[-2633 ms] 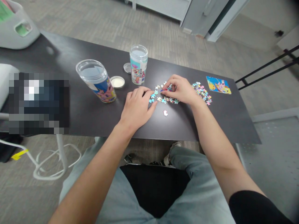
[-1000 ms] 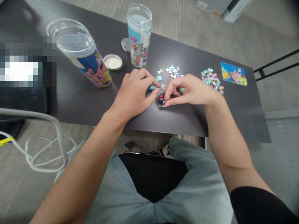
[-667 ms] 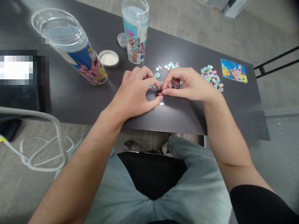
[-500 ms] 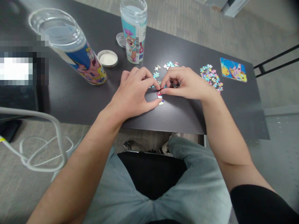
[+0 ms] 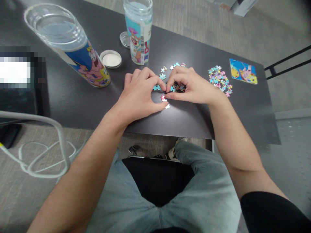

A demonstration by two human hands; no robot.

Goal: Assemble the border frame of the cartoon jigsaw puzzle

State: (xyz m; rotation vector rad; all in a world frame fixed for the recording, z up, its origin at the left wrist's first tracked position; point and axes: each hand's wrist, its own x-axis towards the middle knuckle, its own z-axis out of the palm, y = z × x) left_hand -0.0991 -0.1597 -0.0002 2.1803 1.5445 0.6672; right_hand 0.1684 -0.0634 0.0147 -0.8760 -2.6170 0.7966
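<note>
Small jigsaw puzzle pieces (image 5: 163,97), red and white, lie between my two hands on the dark table. My left hand (image 5: 139,94) curves round their left side, thumb on the lower white piece (image 5: 167,106) and index fingertip at the upper end. From the right, my right hand (image 5: 188,84) pinches at the red-and-white one with thumb and index finger; the fingertips partly hide it. Both hands' fingertips nearly meet. Blue puzzle pieces (image 5: 157,87) lie just beyond the fingertips, and more sit partly under my right hand.
A pile of loose puzzle pieces (image 5: 220,79) and a picture card (image 5: 243,72) lie at the right. Two clear-topped cartoon tubes, a large one (image 5: 91,66) and another (image 5: 139,40), stand at left and back, near two round lids (image 5: 111,59). A pale cable (image 5: 59,136) loops at left.
The red-and-white piece has shifted slightly left and tilted between my fingertips. My right fingers have opened a little from the left index finger. The view has moved slightly.
</note>
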